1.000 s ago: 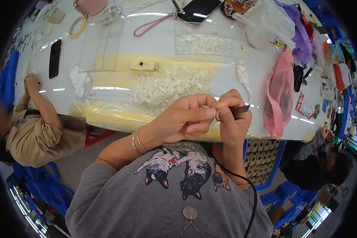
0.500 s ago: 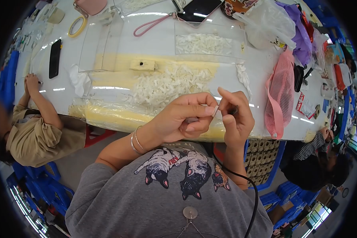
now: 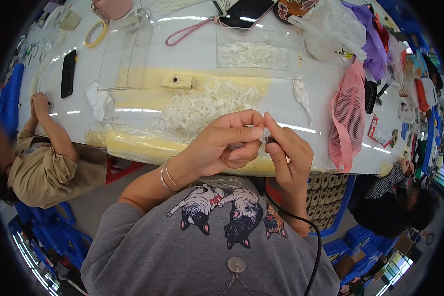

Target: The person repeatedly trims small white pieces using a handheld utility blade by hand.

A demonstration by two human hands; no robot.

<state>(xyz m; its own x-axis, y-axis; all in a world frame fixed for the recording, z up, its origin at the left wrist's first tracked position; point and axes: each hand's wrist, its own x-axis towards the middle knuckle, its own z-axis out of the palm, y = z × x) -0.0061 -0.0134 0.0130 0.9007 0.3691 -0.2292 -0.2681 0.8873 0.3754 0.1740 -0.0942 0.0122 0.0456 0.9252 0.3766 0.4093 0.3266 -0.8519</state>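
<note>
My left hand (image 3: pixel 232 140), with bracelets at the wrist, is closed, its thumb and index finger pinching a small whitish strip (image 3: pixel 265 132). My right hand (image 3: pixel 292 154) meets it at the fingertips and is closed around a small dark piece (image 3: pixel 270 140), mostly hidden by the fingers. Both hands are raised over the near table edge. Just beyond them lies a loose pile of short white strips (image 3: pixel 212 106). A small cream block with a hole (image 3: pixel 178 81) sits behind the pile.
A clear tray (image 3: pixel 293 61) holds more white strips. Around it are a clear plastic box (image 3: pixel 128 59), tape roll (image 3: pixel 96 34), phone (image 3: pixel 69 74), crumpled tissue (image 3: pixel 99 101) and pink mesh bag (image 3: pixel 348 118). Other people sit left and right. A black cable (image 3: pixel 316 237) runs beside my right arm.
My right hand's raised, spread fingers have come down and in, so its index fingertip now meets the left fingertips at the strip. My left hand has barely moved.
</note>
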